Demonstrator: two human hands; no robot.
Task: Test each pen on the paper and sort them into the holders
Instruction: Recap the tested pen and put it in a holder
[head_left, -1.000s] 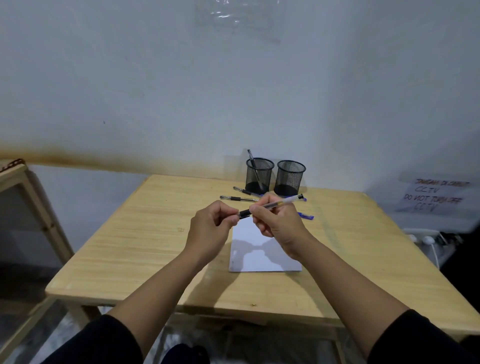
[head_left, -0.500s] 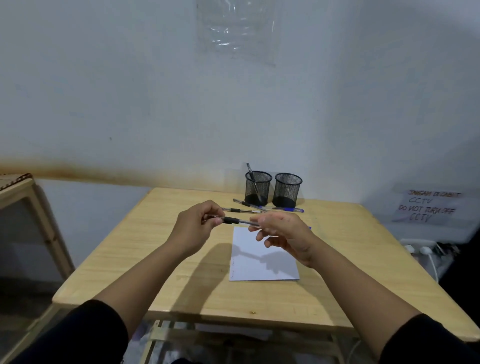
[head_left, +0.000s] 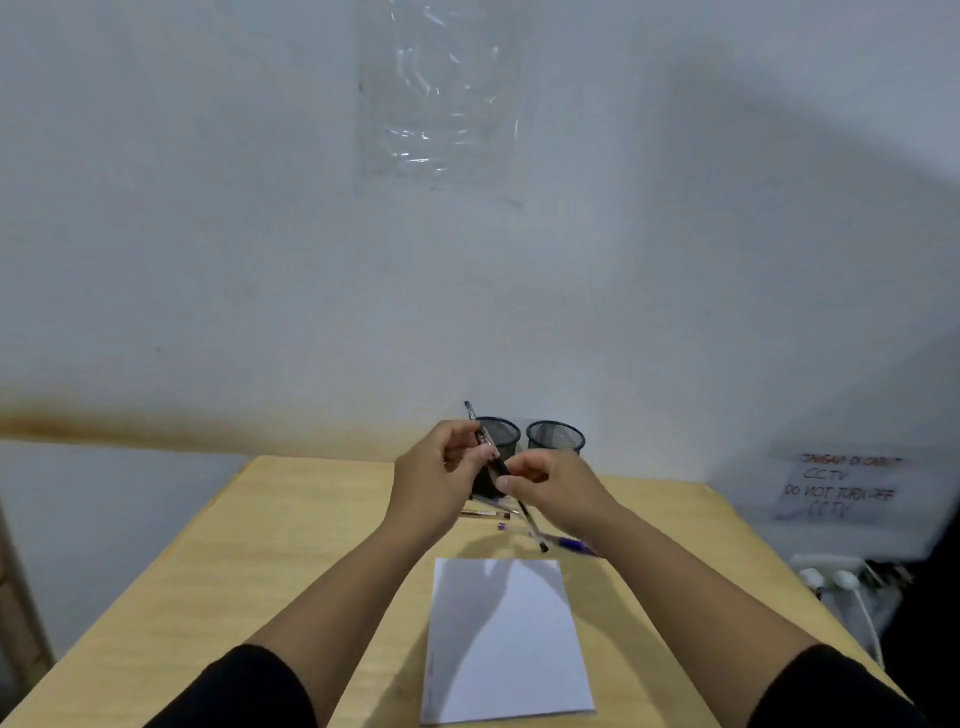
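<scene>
Both hands grasp one pen (head_left: 511, 491), left grip (head_left: 441, 475) on its upper end, right grip (head_left: 553, 483) mid-barrel, axis slanting down-right, tip toward paper (head_left: 506, 644) below the grips.

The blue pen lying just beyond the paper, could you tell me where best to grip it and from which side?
Probably pinch the blue pen mid-barrel from above: it lies flat on the table, its far end partly hidden under the right hand.
</scene>
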